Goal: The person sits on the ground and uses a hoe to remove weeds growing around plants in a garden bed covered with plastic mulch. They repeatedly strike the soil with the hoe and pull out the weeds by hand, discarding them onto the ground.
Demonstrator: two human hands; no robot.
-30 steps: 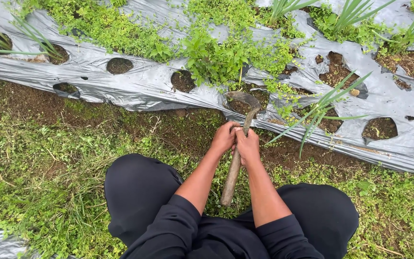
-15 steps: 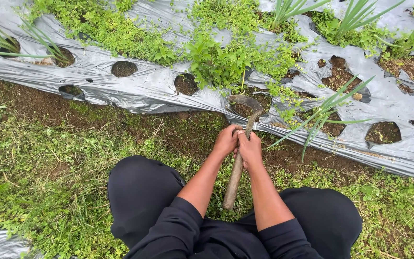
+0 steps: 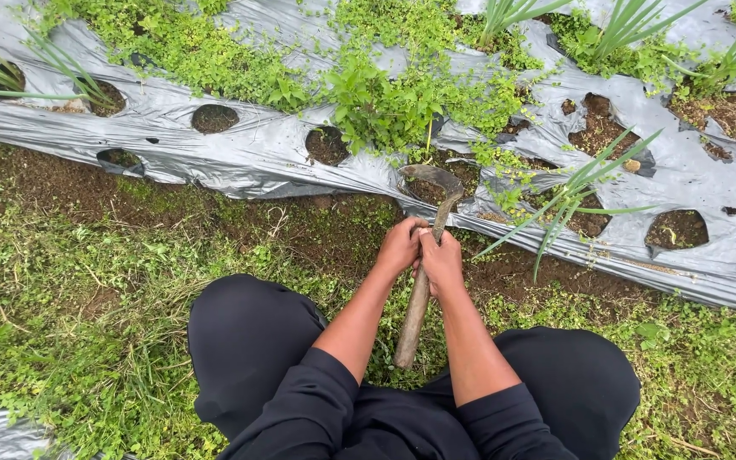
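Both hands are wrapped around the wooden handle of a sickle (image 3: 419, 281), side by side and touching each other. The left hand (image 3: 399, 245) has its fingers curled tight on the left of the handle; the right hand (image 3: 442, 260) is clenched on the handle's right, with its thumb lying up along the wood. The free end of the handle sticks out below the grip, toward the person's body, between 2 knees in black trousers (image 3: 244, 341).

Just beyond the grip, the sickle's rusty curved blade (image 3: 433, 177) hooks to the left over a hole in the grey plastic sheet (image 3: 240, 158) that covers the raised bed. The blade's tip sits at the rim of that hole, over dark soil. Directly past the blade grows a thick clump of leafy weeds (image 3: 385, 102), spreading over the sheet. To the right of the grip, close by, a young plant with long thin leaves (image 3: 568, 200) leans out of another hole. More round holes (image 3: 213, 117) with bare soil lie further off to the left of the grip. Between the hands and the sheet runs a strip of bare earth (image 3: 300, 226); grass (image 3: 70, 315) covers the ground on either side of the knees.
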